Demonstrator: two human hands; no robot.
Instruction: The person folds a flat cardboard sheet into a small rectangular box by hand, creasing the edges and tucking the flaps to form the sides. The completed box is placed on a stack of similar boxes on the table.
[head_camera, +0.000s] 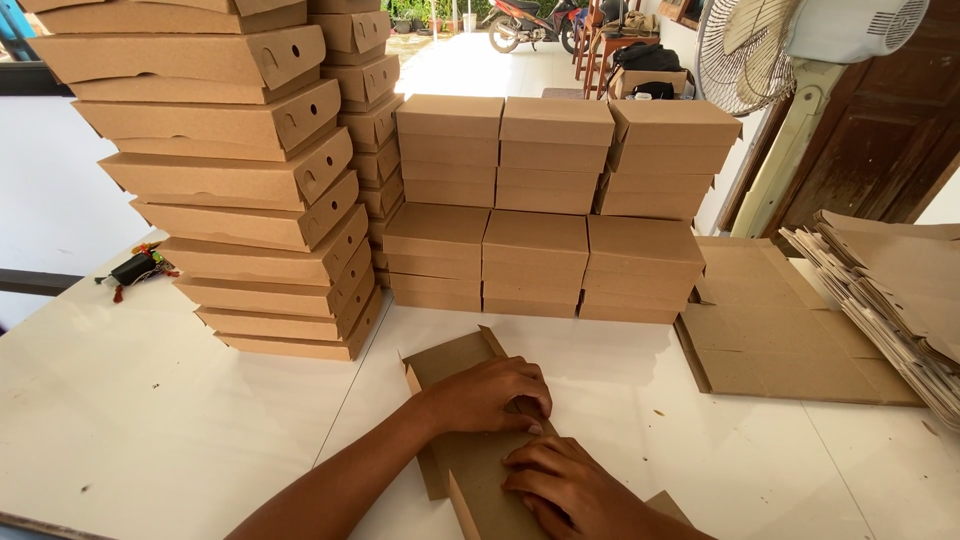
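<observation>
Brown cardboard is everywhere on this white table (150, 420). At the far left a leaning tower of folded boxes (240, 180) rises high, a small dark object with red bits (135, 268) lying beside its foot. In the middle stand neat lower stacks of closed boxes (545, 210), two rows deep. In front of them the person works a flat box blank (462, 440) lying near the table's front edge. The left hand (490, 395) presses flat on the blank, fingers spread and curled over a flap; the right hand (570, 490), just below it, pins a fold, fingers bent on the card. It looks like the creasing stage, one side wall already lifted at the left edge. The next fold would want a firm hold on the panel. To the right lie flat unfolded sheets (780, 330), a heap of blanks (900, 290), and a standing fan (770, 50) behind.
</observation>
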